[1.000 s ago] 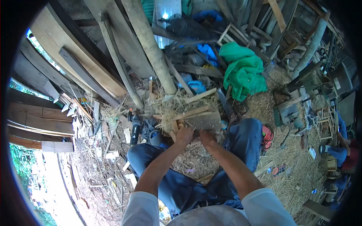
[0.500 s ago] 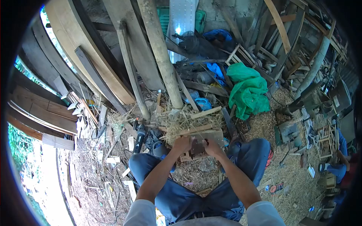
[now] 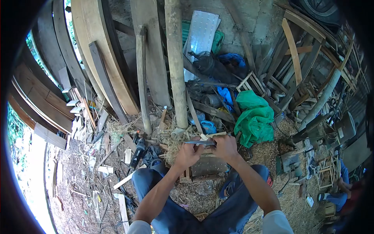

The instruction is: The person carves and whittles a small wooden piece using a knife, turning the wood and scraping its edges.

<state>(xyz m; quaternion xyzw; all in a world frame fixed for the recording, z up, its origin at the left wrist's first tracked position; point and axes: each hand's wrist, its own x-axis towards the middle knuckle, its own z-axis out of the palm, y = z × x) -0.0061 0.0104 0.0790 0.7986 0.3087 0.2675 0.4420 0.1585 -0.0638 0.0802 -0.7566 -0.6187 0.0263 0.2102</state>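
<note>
My left hand [image 3: 188,155] is closed at the left part of a thin, flat metal blade [image 3: 199,142]. Around the right end of that blade, my right hand [image 3: 225,148] has its fingers closed. A short pale piece of wood [image 3: 203,137] shows just beyond the blade, between the hands; which fingers touch it, I cannot tell. Below the hands, between my knees, sits a low wooden block [image 3: 208,167] with a dark flat top and a lighter wooden edge.
A bamboo post [image 3: 176,70] and leaning planks [image 3: 101,50] stand ahead. A crumpled green sheet [image 3: 255,119] lies to the right, a black power tool [image 3: 137,154] to the left. Shavings and scraps cover the ground. Another person's leg [image 3: 331,197] shows far right.
Both hands have risen and moved away from the block. The metal blade and pale wood piece now show between them. The camera view has shifted.
</note>
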